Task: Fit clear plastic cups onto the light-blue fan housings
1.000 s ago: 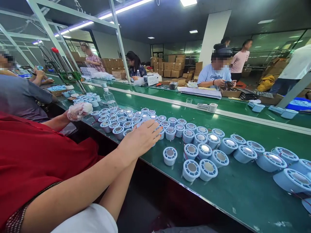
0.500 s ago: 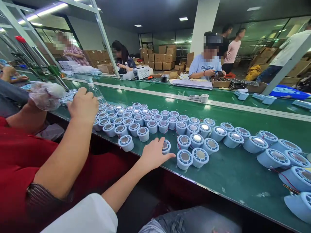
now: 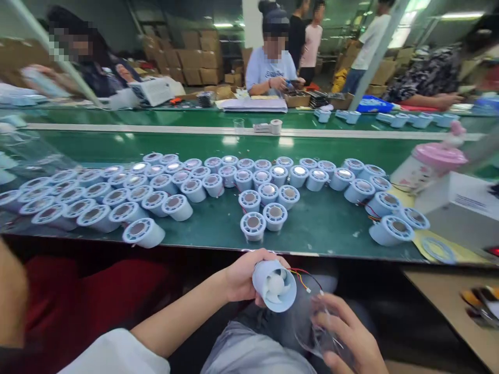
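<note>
1. Left hand (image 3: 244, 275): fingers wrapped round one pale blue plastic fan unit (image 3: 274, 285), held below the near edge of the tabletop (image 3: 327, 228), over the lap. The unit is a short cylinder; its open end faces the camera and shows a white impeller with curved blades.
2. Thin red and yellow wires (image 3: 306, 275) run from the unit's right side toward the right hand.
3. Right hand (image 3: 346, 335): fingers curled narrow round a clear, thin, glossy plastic piece (image 3: 315, 322), blurred; its exact shape cannot be told.
4. On the green, smooth tabletop: several dozen matching blue units (image 3: 183, 184), too many and too blurred at the left end to count exactly. They stand grille-up in a packed band across the middle, each with a round metallic centre.
5. A clump of five (image 3: 265, 208) stands apart from the band, nearest the near edge, just above the held unit.
6. One unit (image 3: 144, 232) lies tilted at the near edge, left of centre.
7. Right end: one pink-lidded cup (image 3: 427, 163) beside one white box (image 3: 462, 210).
</note>
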`<move>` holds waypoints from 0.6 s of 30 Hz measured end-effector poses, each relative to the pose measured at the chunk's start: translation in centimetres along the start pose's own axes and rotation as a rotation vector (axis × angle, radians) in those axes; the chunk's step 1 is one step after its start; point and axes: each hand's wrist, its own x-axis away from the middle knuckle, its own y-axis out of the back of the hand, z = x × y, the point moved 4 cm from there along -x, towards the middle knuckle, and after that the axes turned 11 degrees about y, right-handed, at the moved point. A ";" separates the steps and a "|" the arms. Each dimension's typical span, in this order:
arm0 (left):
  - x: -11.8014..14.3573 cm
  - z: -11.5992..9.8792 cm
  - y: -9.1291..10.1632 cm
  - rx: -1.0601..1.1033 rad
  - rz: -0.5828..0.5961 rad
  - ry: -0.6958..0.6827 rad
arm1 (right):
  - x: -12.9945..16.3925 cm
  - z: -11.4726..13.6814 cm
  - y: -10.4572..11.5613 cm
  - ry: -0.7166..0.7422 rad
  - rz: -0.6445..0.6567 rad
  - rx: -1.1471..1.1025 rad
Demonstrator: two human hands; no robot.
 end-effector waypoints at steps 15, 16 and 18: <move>-0.7 -3.4 -5.7 -1.130 0.003 -0.419 | -3.4 0.6 3.5 -0.241 0.348 0.345; -0.5 -3.5 -5.7 -1.119 -0.029 -0.445 | -3.2 0.5 3.5 -0.280 0.338 0.258; -0.3 -3.6 -5.6 -1.045 -0.058 -0.502 | -3.0 0.5 3.7 -0.355 0.268 0.143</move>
